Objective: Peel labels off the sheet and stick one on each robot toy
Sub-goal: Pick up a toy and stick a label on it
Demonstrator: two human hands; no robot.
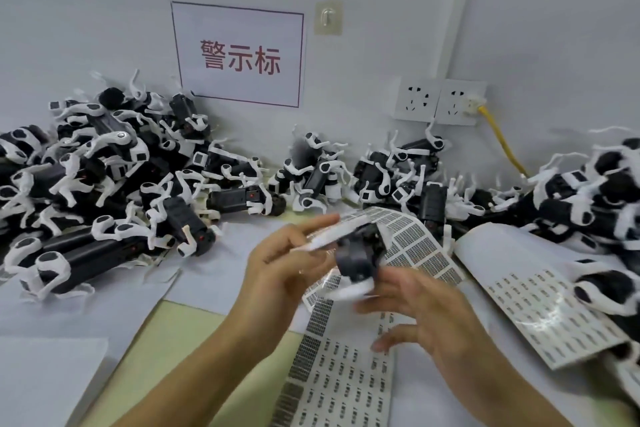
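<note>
Both hands meet at a black-and-white robot toy (360,255), blurred, held above a curling label sheet (349,378). The left hand (284,263) grips it with fingers extended; the right hand (422,308) spreads just below. Heaps of robot toys (104,177) lie beyond and beside the hands.

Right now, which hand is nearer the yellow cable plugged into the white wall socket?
Right. The right hand is below and left of the yellow cable, under the black-and-white robot toy. The left hand is farther left, holding that toy.
</note>
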